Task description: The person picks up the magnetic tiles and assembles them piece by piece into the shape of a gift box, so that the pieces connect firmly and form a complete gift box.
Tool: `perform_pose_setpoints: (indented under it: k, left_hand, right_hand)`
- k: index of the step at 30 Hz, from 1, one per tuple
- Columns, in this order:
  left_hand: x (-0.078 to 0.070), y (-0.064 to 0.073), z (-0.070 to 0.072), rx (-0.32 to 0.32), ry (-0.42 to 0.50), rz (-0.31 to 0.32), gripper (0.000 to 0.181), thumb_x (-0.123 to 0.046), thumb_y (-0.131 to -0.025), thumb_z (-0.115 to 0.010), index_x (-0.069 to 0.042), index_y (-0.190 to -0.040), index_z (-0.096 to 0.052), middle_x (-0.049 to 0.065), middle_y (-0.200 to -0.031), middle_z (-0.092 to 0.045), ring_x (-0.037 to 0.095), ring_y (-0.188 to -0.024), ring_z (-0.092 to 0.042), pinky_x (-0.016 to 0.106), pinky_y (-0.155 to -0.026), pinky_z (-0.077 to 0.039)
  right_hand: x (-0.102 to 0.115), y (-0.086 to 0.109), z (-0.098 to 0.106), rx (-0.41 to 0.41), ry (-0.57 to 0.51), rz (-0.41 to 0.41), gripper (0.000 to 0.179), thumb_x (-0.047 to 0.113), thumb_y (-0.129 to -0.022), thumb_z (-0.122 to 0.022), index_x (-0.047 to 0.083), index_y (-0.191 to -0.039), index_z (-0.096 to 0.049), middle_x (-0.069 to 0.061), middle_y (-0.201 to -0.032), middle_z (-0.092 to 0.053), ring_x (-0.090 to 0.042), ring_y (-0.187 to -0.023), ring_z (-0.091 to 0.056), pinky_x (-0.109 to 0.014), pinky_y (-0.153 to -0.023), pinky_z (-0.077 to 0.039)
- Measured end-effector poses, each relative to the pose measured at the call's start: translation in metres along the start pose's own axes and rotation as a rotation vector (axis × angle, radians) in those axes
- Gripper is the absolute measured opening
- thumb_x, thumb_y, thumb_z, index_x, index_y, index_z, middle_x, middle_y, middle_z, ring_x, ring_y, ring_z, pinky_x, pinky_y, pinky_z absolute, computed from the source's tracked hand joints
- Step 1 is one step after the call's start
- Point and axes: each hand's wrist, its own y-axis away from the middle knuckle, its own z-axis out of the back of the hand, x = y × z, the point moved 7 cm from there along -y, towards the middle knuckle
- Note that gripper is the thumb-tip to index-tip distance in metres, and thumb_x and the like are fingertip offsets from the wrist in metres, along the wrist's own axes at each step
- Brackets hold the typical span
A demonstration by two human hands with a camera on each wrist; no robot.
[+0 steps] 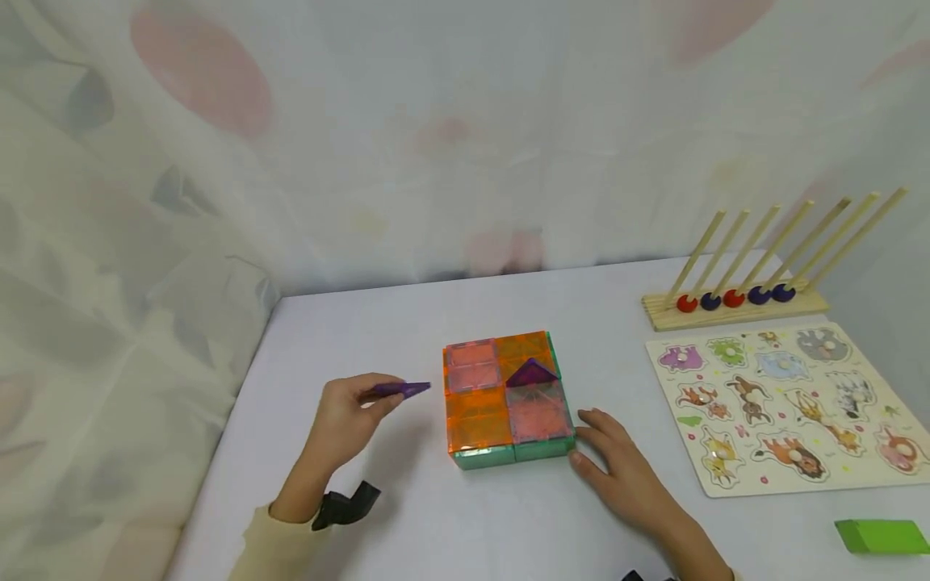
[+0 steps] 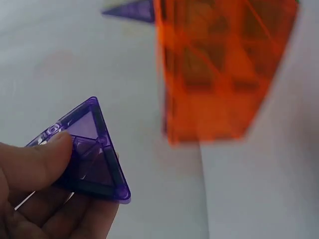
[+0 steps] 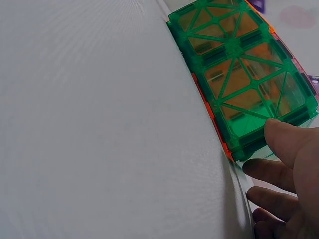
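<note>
A low square block of see-through magnetic tiles [image 1: 475,418], orange and pink on top with green sides, stands on the white table. One purple triangular tile [image 1: 533,374] stands up on its top. Left of the block my left hand [image 1: 350,420] pinches another purple triangular tile [image 2: 107,174] between thumb and fingers, raised above the table. At the block's near right corner is my right hand [image 1: 621,472], its fingers loosely bent. In the right wrist view its thumb [image 3: 286,142] lies at the edge of the green side tiles [image 3: 254,82].
On the right lies a wooden animal puzzle board [image 1: 770,476]. Behind it stands a wooden base with slanting pegs [image 1: 661,311] and several red and dark blue beads. A green block [image 1: 890,537] sits at the near right. Patterned cloth [image 1: 450,202] hangs behind the table.
</note>
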Motion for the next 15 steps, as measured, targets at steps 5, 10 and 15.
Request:
perform_pose_setpoints:
  k: [5,10,15]
  left_hand:
    - [-0.035,-0.022,-0.039,0.158,0.018,-0.099,0.012,-0.006,-0.081,-0.075,-0.012,-0.092,-0.077,-0.004,-0.086,-0.074,0.009,-0.079,-0.069,0.026,-0.074,-0.058]
    - [-0.04,-0.033,-0.063,0.242,0.021,-0.088,0.013,-0.009,-0.082,-0.075,-0.012,-0.095,-0.077,-0.002,-0.089,-0.074,0.01,-0.082,-0.07,0.023,-0.072,-0.057]
    - [-0.038,-0.035,-0.076,0.263,0.003,-0.078,0.013,-0.009,-0.082,-0.075,-0.013,-0.095,-0.078,-0.002,-0.088,-0.074,0.011,-0.082,-0.069,0.022,-0.072,-0.057]
  right_hand:
    - [-0.003,0.0,0.0,-0.003,-0.008,-0.007,0.043,0.034,-0.094,-0.06,0.008,-0.128,-0.059,-0.01,-0.148,-0.042,-0.034,-0.14,-0.03,-0.059,-0.111,-0.027]
    - [-0.004,-0.001,0.0,-0.021,0.007,0.011,0.04,0.034,-0.094,-0.061,0.009,-0.125,-0.061,-0.009,-0.147,-0.043,-0.032,-0.139,-0.032,-0.058,-0.11,-0.028]
    - [-0.003,-0.001,-0.001,-0.029,0.03,0.03,0.036,0.034,-0.093,-0.061,0.01,-0.121,-0.064,-0.009,-0.145,-0.045,-0.032,-0.138,-0.034,-0.057,-0.109,-0.03]
